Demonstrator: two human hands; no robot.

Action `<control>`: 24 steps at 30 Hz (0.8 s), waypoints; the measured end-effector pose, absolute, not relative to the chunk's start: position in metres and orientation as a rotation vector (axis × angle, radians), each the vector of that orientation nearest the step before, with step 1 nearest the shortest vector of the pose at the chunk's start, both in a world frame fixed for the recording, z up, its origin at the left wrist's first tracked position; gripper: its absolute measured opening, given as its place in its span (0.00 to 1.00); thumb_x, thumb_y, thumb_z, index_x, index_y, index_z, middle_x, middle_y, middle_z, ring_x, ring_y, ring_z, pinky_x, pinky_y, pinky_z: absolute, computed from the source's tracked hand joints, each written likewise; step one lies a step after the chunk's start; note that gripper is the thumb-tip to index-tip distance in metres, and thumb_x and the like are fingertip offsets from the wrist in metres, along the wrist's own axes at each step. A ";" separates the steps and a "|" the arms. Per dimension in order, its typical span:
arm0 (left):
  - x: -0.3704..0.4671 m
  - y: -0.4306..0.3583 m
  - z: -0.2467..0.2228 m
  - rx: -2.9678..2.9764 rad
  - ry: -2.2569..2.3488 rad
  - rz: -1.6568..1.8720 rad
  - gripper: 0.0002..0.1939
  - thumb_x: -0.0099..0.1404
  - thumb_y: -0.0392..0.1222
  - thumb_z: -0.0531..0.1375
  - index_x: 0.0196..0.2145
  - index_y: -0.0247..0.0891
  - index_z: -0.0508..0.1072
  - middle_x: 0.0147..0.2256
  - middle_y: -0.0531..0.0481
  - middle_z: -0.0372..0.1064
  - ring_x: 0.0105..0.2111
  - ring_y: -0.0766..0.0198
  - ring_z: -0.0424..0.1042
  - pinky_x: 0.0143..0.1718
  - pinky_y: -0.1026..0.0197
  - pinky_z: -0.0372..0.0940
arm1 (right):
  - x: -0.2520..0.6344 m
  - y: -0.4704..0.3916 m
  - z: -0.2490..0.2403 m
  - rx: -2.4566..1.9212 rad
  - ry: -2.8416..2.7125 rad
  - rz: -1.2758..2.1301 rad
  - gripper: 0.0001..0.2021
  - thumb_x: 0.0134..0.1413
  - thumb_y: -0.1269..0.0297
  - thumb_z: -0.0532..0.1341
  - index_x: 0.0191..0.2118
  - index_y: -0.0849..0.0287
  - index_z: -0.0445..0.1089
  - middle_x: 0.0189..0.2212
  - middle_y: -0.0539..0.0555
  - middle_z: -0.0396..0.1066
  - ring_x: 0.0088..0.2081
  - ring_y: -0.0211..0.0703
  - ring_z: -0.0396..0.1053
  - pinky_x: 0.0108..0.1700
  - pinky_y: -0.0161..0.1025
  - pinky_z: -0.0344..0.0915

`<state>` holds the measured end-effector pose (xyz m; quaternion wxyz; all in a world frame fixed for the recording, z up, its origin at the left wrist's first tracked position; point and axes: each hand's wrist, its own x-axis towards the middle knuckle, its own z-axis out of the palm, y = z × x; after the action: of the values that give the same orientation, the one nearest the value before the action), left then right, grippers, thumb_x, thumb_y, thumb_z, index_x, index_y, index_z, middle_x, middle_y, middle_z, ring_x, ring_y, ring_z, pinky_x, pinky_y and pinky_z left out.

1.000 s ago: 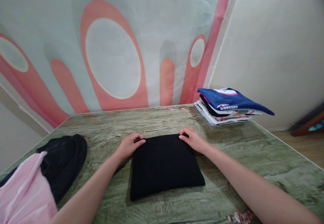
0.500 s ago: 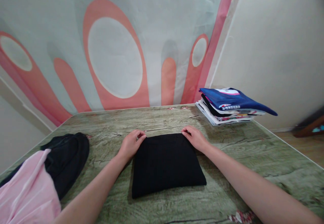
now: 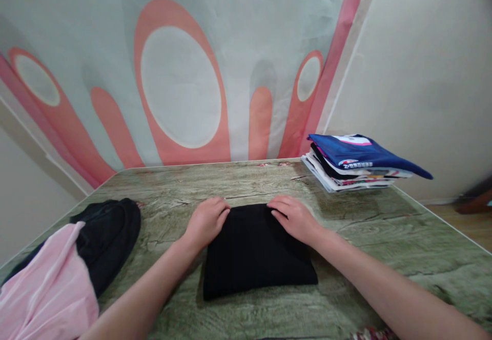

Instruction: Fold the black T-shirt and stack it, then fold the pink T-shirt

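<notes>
- The folded black garment (image 3: 259,260) is laid flat on the desk (image 3: 177,181).
- Its far left corner is covered by the left hand (image 3: 209,219), its far right corner by the right hand (image 3: 295,218).
- Compared with half a second ago, both hands have been brought closer together, the right one being shifted inward along the far edge.
- Whether fabric is pinched in either grip cannot be told.

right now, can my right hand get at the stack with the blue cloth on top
Probably yes: the right hand is at the far edge of the folded black cloth, and only tabletop shows between that hand and the stack; it may need to stretch.
</notes>
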<state>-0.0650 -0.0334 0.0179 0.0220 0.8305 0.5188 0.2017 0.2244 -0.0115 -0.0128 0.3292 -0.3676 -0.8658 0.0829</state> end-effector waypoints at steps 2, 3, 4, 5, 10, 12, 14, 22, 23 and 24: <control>-0.047 -0.051 0.025 2.606 1.507 0.471 0.15 0.70 0.45 0.49 0.42 0.41 0.74 0.42 0.46 0.73 0.45 0.56 0.70 0.49 0.55 0.61 | 0.211 -0.029 -0.006 -0.799 -2.404 0.305 0.15 0.62 0.65 0.55 0.53 0.52 0.69 0.49 0.54 0.71 0.52 0.45 0.66 0.55 0.46 0.62; -0.040 -0.059 0.027 2.615 1.462 0.389 0.15 0.69 0.46 0.50 0.46 0.42 0.73 0.45 0.45 0.72 0.47 0.55 0.70 0.51 0.54 0.61 | 0.206 -0.035 -0.005 -0.727 -2.471 0.332 0.16 0.62 0.64 0.55 0.54 0.51 0.68 0.51 0.54 0.70 0.54 0.45 0.65 0.56 0.46 0.61; -0.035 -0.066 0.026 2.624 1.427 0.313 0.17 0.69 0.47 0.51 0.50 0.42 0.71 0.50 0.44 0.70 0.50 0.54 0.68 0.53 0.53 0.60 | 0.202 -0.040 -0.004 -0.671 -2.526 0.341 0.16 0.62 0.64 0.55 0.55 0.51 0.67 0.52 0.54 0.69 0.55 0.46 0.64 0.57 0.47 0.60; -0.031 -0.072 0.024 2.637 1.401 0.242 0.20 0.68 0.48 0.52 0.54 0.41 0.68 0.54 0.43 0.67 0.54 0.52 0.65 0.55 0.51 0.58 | 0.200 -0.041 -0.005 -0.639 -2.562 0.331 0.17 0.62 0.63 0.56 0.55 0.51 0.67 0.53 0.54 0.69 0.57 0.47 0.63 0.58 0.49 0.58; -0.031 -0.078 0.012 2.716 1.358 0.099 0.32 0.67 0.54 0.53 0.64 0.38 0.53 0.64 0.37 0.48 0.64 0.50 0.49 0.61 0.46 0.48 | 0.213 -0.024 -0.009 -0.850 -2.376 0.171 0.12 0.60 0.68 0.57 0.46 0.51 0.73 0.47 0.55 0.73 0.53 0.49 0.66 0.57 0.54 0.56; -0.031 -0.075 0.010 2.739 1.336 0.131 0.32 0.67 0.55 0.52 0.64 0.40 0.51 0.64 0.39 0.47 0.64 0.52 0.48 0.61 0.48 0.47 | 0.220 -0.017 -0.008 -0.946 -2.254 0.197 0.10 0.60 0.67 0.57 0.41 0.51 0.75 0.42 0.54 0.75 0.47 0.48 0.70 0.53 0.50 0.60; -0.028 -0.072 0.009 2.753 1.329 0.158 0.32 0.68 0.55 0.51 0.64 0.40 0.50 0.65 0.40 0.47 0.64 0.53 0.47 0.62 0.49 0.46 | 0.221 -0.015 -0.007 -0.978 -2.176 0.295 0.08 0.60 0.65 0.58 0.38 0.52 0.75 0.37 0.52 0.76 0.42 0.45 0.71 0.48 0.45 0.63; -0.024 -0.067 -0.003 2.727 1.365 0.135 0.37 0.69 0.59 0.47 0.67 0.38 0.42 0.66 0.37 0.41 0.66 0.52 0.41 0.63 0.46 0.41 | 0.203 -0.020 -0.022 -0.957 -2.238 0.375 0.04 0.56 0.61 0.62 0.36 0.52 0.74 0.33 0.51 0.73 0.39 0.43 0.69 0.45 0.43 0.63; -0.024 -0.067 -0.005 2.727 1.366 0.135 0.37 0.69 0.59 0.47 0.67 0.38 0.41 0.66 0.37 0.40 0.66 0.52 0.41 0.63 0.46 0.40 | 0.202 -0.020 -0.023 -0.965 -2.246 0.362 0.05 0.56 0.61 0.63 0.37 0.52 0.74 0.33 0.52 0.73 0.38 0.44 0.69 0.44 0.43 0.63; -0.025 -0.066 -0.005 2.726 1.369 0.136 0.37 0.69 0.59 0.46 0.67 0.38 0.41 0.66 0.37 0.40 0.66 0.52 0.41 0.63 0.46 0.40 | 0.201 -0.020 -0.023 -0.976 -2.248 0.348 0.05 0.55 0.60 0.63 0.36 0.52 0.74 0.33 0.52 0.72 0.38 0.43 0.69 0.44 0.43 0.63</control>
<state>-0.0250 -0.0664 -0.0054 0.0440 0.8918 0.4480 0.0445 0.2008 -0.0197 -0.0231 0.3270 -0.3725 -0.8583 0.1329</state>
